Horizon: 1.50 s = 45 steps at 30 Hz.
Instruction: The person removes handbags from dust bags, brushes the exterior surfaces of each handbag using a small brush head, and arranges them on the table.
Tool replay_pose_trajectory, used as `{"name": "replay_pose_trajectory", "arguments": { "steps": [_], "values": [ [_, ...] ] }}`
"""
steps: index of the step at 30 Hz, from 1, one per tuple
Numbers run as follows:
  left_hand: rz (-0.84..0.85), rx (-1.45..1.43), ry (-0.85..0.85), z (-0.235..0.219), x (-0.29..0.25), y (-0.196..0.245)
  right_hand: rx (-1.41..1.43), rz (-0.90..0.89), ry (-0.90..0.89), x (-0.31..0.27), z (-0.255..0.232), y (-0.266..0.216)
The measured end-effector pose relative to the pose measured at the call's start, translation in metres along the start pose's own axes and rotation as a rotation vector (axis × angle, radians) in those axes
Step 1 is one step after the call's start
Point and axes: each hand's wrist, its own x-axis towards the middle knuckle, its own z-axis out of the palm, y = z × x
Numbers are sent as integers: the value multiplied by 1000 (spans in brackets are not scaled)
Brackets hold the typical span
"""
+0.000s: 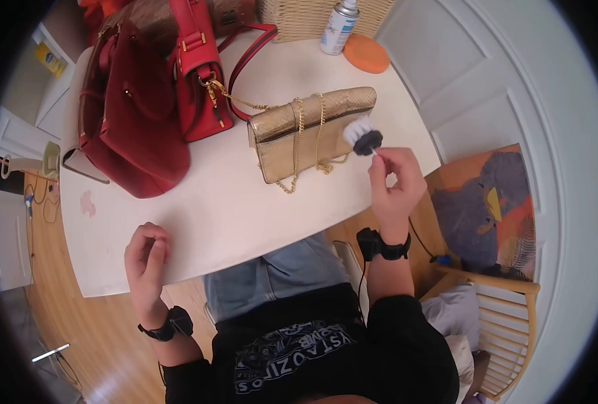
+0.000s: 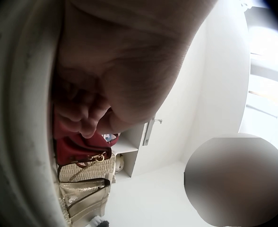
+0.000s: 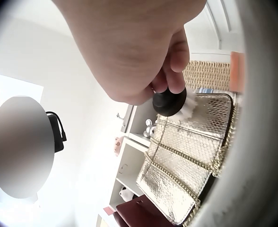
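Note:
Between thumb and fingers my right hand (image 1: 400, 183) pinches the thin stem of a small brush with a round black base (image 1: 367, 142) and white bristles (image 1: 358, 126). In the right wrist view the bristles overlap the upper part of a gold snakeskin-patterned handbag (image 3: 186, 142). This gold bag (image 1: 282, 158) stands on the white table, with a gold chain strap (image 1: 300, 135) draped over its front and trailing onto the tabletop. At the table's near left edge my left hand (image 1: 145, 259) rests with loosely curled fingers, holding nothing.
A dark red suede bag (image 1: 140, 135) and a bright red handbag (image 1: 204, 101) stand left on the white table (image 1: 225, 215). At the back are a spray can (image 1: 339, 28), an orange round pad (image 1: 366, 54) and a woven basket (image 1: 292, 20). A wooden chair (image 1: 514, 323) stands at right.

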Motion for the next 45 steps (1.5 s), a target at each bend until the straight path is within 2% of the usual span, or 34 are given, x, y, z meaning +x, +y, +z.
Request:
{"name": "replay_pose_trajectory", "arguments": {
  "steps": [5,8,11,12,14,17,23,25,27,29,30,35,37,41,43,45],
  "values": [
    [22,6,-19,0,2,-3,-94,-45,-4,8,-8,-3],
    [20,-2,-10,-1,3,-5,-22,-61,158,21,-10,-8],
    [10,-6,4,0,1,-2,83,-11,242,27,-2,-18],
    [4,-10,8,1,1,0,86,-13,238,26,0,-18],
    [22,0,6,-1,1,-4,12,-89,106,24,7,-17],
    [37,1,-4,-2,2,-3,-5,-114,51,15,10,-21],
    [45,-1,3,-1,1,-1,64,-41,182,34,12,-37],
    [57,9,5,0,1,0,79,-83,265,45,19,-46],
    [56,13,6,1,1,1,45,-140,269,51,27,-54],
    [59,-10,-6,-2,2,-2,-53,-221,29,51,35,-67],
    [52,-35,-24,-4,2,-3,-43,-240,0,48,41,-72],
    [50,-47,-15,-4,0,-1,-16,-322,-48,41,54,-100],
    [50,-37,-10,-4,0,-1,117,-352,-92,43,63,-105],
    [49,-71,-7,-4,1,-1,69,-446,-120,49,73,-103],
    [10,-84,32,-3,-1,-2,-33,-274,-80,51,62,-93],
    [84,-109,101,-5,1,-3,-75,-214,58,54,58,-92]
  ]
}}
